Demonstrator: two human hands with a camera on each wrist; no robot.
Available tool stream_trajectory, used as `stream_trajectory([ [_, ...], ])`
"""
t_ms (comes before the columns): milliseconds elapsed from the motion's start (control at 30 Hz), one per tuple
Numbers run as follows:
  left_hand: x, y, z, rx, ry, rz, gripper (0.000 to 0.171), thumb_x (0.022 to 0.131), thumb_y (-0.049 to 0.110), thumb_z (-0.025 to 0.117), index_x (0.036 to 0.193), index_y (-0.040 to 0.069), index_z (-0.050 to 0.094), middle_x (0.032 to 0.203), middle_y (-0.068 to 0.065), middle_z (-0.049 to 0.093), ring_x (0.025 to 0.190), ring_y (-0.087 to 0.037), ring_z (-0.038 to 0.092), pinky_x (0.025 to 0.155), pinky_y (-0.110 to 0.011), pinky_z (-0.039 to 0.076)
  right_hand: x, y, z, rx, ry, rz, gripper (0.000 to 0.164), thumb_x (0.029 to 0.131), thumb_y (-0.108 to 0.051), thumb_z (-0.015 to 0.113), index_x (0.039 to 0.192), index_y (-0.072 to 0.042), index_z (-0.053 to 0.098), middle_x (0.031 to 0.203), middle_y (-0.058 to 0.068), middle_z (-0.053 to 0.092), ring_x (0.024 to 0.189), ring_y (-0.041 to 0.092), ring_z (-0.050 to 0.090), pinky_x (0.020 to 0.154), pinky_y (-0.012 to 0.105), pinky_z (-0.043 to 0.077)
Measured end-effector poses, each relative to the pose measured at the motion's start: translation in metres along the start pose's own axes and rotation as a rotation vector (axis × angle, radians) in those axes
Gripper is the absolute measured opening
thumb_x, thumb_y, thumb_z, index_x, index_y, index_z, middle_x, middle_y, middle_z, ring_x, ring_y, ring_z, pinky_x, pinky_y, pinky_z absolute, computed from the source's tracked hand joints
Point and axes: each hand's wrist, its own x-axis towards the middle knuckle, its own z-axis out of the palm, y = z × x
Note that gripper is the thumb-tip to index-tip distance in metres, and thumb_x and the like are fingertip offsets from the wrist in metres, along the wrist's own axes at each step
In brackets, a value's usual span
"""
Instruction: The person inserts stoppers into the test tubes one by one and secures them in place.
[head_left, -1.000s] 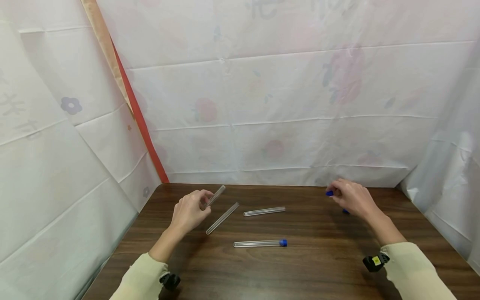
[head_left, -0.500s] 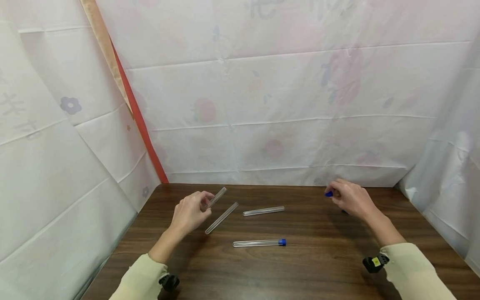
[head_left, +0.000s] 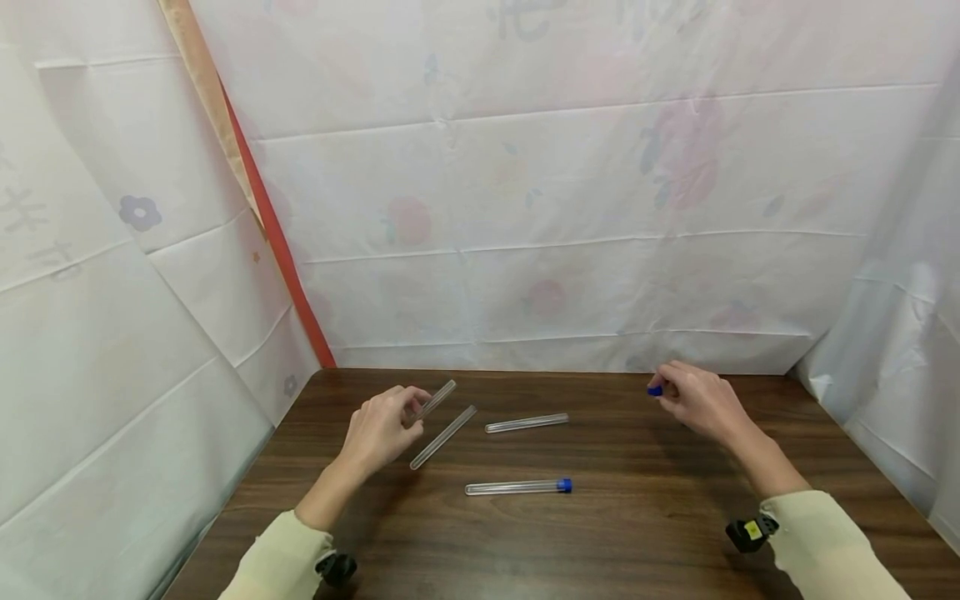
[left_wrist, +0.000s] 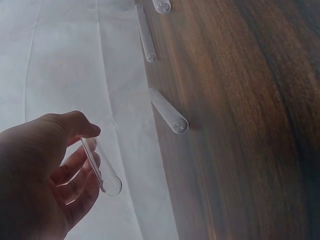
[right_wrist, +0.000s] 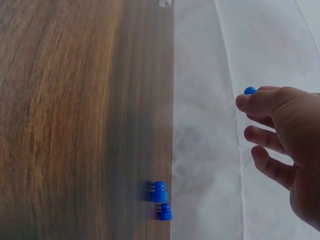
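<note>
My left hand (head_left: 382, 425) holds a clear, uncapped test tube (head_left: 438, 398) above the table, its length slanting up to the right. In the left wrist view the tube's rounded end (left_wrist: 112, 186) points out below the thumb, with the fingers curled behind it. At the back right, my right hand (head_left: 701, 402) pinches a blue cap (head_left: 655, 391) between thumb and forefinger, its other fingers loosely bent. Only a bit of that cap (right_wrist: 250, 90) shows past the thumb in the right wrist view. The tube and the cap are well apart.
Two clear tubes, one slanted (head_left: 442, 437) and one nearly level (head_left: 527, 423), lie on the brown wooden table (head_left: 615, 542). Nearer lies a tube with a blue cap (head_left: 513, 487). Two loose blue caps (right_wrist: 159, 191) (right_wrist: 165, 212) rest by the table's back edge. White sheeting (head_left: 570, 183) hangs behind.
The held tube's upper end has dipped slightly. My right hand with its cap has shifted slightly down and left, and the loose cap beneath it has dropped out of sight in the head view.
</note>
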Motion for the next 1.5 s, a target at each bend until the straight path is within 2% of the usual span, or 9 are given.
stream_trajectory([
  [233, -0.001, 0.000, -0.001, 0.022, -0.007, 0.016, 0.034, 0.086, 0.003, 0.084, 0.117, 0.018, 0.082, 0.095, 0.001, 0.077, 0.078, -0.010, 0.068, 0.062, -0.032, 0.051, -0.002, -0.001, 0.000, 0.008, 0.028, -0.009, 0.023, 0.089, -0.004, 0.091, 0.102, -0.017, 0.077, 0.095, -0.001, 0.078, 0.082, 0.019, 0.074, 0.066, 0.036, 0.058],
  [367, -0.001, 0.000, -0.001, 0.021, -0.001, 0.029, 0.035, 0.085, 0.001, 0.084, 0.116, 0.018, 0.082, 0.095, 0.002, 0.077, 0.078, -0.010, 0.070, 0.062, -0.032, 0.051, -0.002, -0.001, 0.001, 0.016, 0.032, -0.002, 0.022, 0.089, -0.005, 0.091, 0.102, -0.016, 0.078, 0.096, -0.001, 0.079, 0.082, 0.018, 0.075, 0.067, 0.037, 0.060],
  [667, -0.002, 0.002, -0.001, 0.032, -0.037, 0.054, 0.033, 0.086, 0.002, 0.083, 0.115, 0.018, 0.082, 0.096, 0.003, 0.076, 0.081, -0.012, 0.073, 0.061, -0.030, 0.052, -0.008, -0.002, 0.004, 0.094, 0.012, 0.021, 0.022, 0.091, -0.005, 0.091, 0.108, -0.015, 0.081, 0.093, -0.004, 0.079, 0.080, 0.013, 0.074, 0.068, 0.035, 0.058],
  [867, -0.003, 0.002, 0.000, 0.041, -0.058, 0.063, 0.033, 0.087, 0.003, 0.083, 0.115, 0.019, 0.083, 0.096, 0.003, 0.076, 0.077, -0.010, 0.068, 0.058, -0.026, 0.048, -0.012, -0.001, 0.005, 0.135, 0.012, 0.031, 0.024, 0.091, -0.004, 0.091, 0.110, -0.015, 0.082, 0.091, -0.004, 0.081, 0.077, 0.010, 0.074, 0.069, 0.035, 0.059],
  [1233, -0.004, 0.006, 0.002, 0.034, -0.075, 0.069, 0.032, 0.088, 0.005, 0.083, 0.116, 0.021, 0.084, 0.098, 0.004, 0.077, 0.075, -0.008, 0.064, 0.059, -0.025, 0.046, -0.011, -0.007, 0.006, 0.204, 0.023, 0.015, 0.022, 0.091, -0.004, 0.091, 0.109, -0.014, 0.082, 0.090, -0.005, 0.081, 0.075, 0.005, 0.071, 0.068, 0.028, 0.058],
  [1500, -0.004, 0.012, 0.005, 0.035, -0.078, 0.080, 0.032, 0.088, 0.004, 0.086, 0.116, 0.020, 0.084, 0.099, 0.002, 0.078, 0.078, -0.011, 0.068, 0.061, -0.026, 0.048, -0.012, -0.013, 0.006, 0.237, 0.009, 0.032, 0.021, 0.092, -0.006, 0.091, 0.109, -0.016, 0.083, 0.092, -0.006, 0.082, 0.077, 0.006, 0.072, 0.068, 0.027, 0.057],
])
